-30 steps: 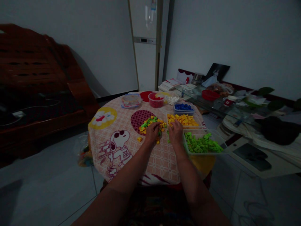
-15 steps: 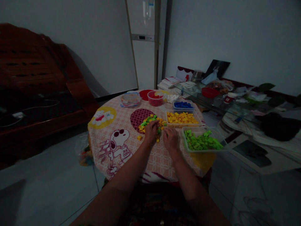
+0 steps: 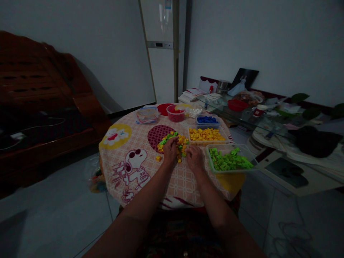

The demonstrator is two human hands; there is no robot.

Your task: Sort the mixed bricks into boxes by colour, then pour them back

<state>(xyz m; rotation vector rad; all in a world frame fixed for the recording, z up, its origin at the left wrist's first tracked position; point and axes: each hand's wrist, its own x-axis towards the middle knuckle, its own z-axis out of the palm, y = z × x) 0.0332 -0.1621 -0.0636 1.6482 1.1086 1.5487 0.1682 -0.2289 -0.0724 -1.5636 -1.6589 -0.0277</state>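
Note:
A mixed pile of yellow and green small bricks [image 3: 172, 139] lies on a round table with a cartoon cloth [image 3: 134, 161]. My left hand [image 3: 170, 150] rests on the near side of that pile, fingers curled down into the bricks. My right hand [image 3: 194, 157] sits just right of the pile, fingers bent over a few pieces; what they grip is too small to make out. A clear tray of green bricks [image 3: 229, 160] stands right of my right hand. Behind it are a tray of yellow bricks [image 3: 205, 134] and a tub of blue bricks [image 3: 207, 119].
A red tub [image 3: 175, 113] and a lidded clear box [image 3: 146, 114] stand at the table's far side. A cluttered glass table [image 3: 258, 118] lies to the right, a dark wooden sofa [image 3: 40, 104] to the left, a tall white appliance [image 3: 161, 53] behind.
My right hand drew back from the yellow tray's near edge to the spot beside the pile. My left hand stayed on the pile. The view shifted slightly.

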